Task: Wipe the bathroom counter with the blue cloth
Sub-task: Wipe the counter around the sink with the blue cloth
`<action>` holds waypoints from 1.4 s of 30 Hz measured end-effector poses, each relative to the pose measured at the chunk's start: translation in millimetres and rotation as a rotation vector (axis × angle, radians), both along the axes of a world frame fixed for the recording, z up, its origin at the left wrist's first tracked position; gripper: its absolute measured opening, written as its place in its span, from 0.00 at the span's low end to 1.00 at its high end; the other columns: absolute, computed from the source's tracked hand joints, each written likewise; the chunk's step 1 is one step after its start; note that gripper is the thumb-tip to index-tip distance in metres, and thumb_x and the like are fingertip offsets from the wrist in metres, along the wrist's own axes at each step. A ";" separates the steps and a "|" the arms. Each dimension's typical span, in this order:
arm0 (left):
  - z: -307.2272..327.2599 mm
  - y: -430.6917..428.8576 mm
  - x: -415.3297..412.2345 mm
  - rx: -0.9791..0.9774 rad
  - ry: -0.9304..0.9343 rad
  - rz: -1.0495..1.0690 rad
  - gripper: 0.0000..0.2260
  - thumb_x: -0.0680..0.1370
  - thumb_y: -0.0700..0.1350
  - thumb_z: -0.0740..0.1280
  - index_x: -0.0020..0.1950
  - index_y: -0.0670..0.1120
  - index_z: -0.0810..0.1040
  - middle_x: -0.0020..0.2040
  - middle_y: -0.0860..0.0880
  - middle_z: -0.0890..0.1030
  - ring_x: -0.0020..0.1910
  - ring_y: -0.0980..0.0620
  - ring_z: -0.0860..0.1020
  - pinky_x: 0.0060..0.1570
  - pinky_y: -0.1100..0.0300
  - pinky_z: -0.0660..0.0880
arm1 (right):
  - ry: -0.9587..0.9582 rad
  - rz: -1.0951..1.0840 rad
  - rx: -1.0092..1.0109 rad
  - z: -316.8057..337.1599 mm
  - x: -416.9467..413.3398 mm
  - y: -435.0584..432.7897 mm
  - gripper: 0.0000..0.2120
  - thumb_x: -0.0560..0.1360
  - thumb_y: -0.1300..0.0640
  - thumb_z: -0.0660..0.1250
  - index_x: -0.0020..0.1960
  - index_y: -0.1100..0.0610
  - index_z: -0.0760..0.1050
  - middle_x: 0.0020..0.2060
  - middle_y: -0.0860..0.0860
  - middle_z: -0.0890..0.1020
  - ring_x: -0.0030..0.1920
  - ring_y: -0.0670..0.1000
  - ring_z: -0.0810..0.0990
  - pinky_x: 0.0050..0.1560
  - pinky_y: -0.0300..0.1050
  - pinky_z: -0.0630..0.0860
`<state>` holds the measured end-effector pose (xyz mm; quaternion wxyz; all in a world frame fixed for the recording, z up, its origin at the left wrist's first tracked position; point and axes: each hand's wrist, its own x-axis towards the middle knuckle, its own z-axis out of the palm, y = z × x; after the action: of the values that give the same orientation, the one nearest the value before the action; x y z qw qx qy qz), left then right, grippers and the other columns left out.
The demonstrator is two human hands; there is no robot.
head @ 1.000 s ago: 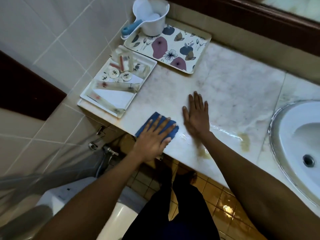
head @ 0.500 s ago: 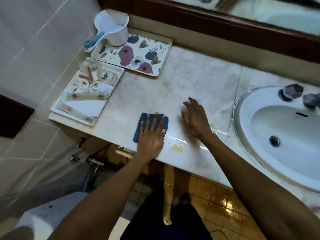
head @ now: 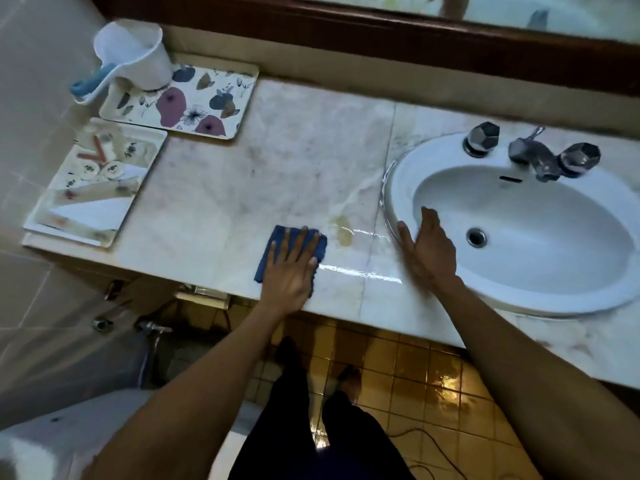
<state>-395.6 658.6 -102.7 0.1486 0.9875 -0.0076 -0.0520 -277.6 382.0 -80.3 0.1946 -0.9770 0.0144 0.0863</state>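
The blue cloth (head: 273, 241) lies folded on the pale marble counter (head: 294, 161) near its front edge. My left hand (head: 292, 268) presses flat on the cloth with fingers spread, covering most of it. A wet streak and a yellowish stain (head: 344, 230) sit just right of the cloth. My right hand (head: 427, 245) rests open on the left rim of the white sink (head: 519, 299), holding nothing.
A floral tray (head: 207, 98) with a white scoop jug (head: 138, 62) stands at the back left. A white tray of toiletries (head: 93, 188) sits at the counter's left end. Chrome taps (head: 533, 152) stand behind the basin. A toilet (head: 52, 438) is below left.
My left hand has slid the cloth rightward along the front edge toward the stain. My right hand has moved right from the counter onto the sink rim. The view has shifted right.
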 end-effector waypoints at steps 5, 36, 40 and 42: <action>1.4 52.9 -15.9 0.061 -0.016 0.039 0.24 0.86 0.53 0.45 0.83 0.55 0.49 0.83 0.52 0.51 0.82 0.48 0.46 0.79 0.42 0.49 | 0.023 0.004 -0.030 4.5 1.4 1.9 0.31 0.81 0.35 0.47 0.71 0.56 0.67 0.61 0.58 0.79 0.58 0.62 0.79 0.58 0.56 0.71; 6.7 -45.8 -15.5 0.009 -0.018 -0.265 0.25 0.86 0.56 0.51 0.83 0.55 0.51 0.83 0.54 0.49 0.82 0.51 0.44 0.80 0.50 0.42 | 0.094 -0.016 0.019 -0.1 12.8 0.3 0.34 0.79 0.32 0.45 0.69 0.57 0.68 0.63 0.57 0.76 0.61 0.61 0.76 0.61 0.56 0.67; 5.8 27.9 -7.5 0.098 0.030 -0.165 0.25 0.85 0.59 0.44 0.82 0.58 0.47 0.83 0.54 0.47 0.82 0.51 0.42 0.79 0.44 0.46 | 0.158 0.024 0.066 4.7 14.5 -3.9 0.33 0.80 0.33 0.46 0.73 0.56 0.64 0.68 0.57 0.73 0.65 0.61 0.74 0.64 0.56 0.66; 5.5 26.9 21.3 0.088 0.060 0.033 0.26 0.84 0.59 0.42 0.83 0.56 0.46 0.83 0.53 0.46 0.82 0.49 0.42 0.79 0.42 0.45 | 0.215 0.072 0.094 8.6 14.6 -13.0 0.34 0.80 0.33 0.46 0.76 0.55 0.62 0.71 0.56 0.71 0.68 0.61 0.72 0.66 0.55 0.66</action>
<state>-374.3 685.5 -97.2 0.1062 0.9910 0.0157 -0.0796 -263.0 369.0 -71.7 0.2342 -0.9517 -0.0041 0.1982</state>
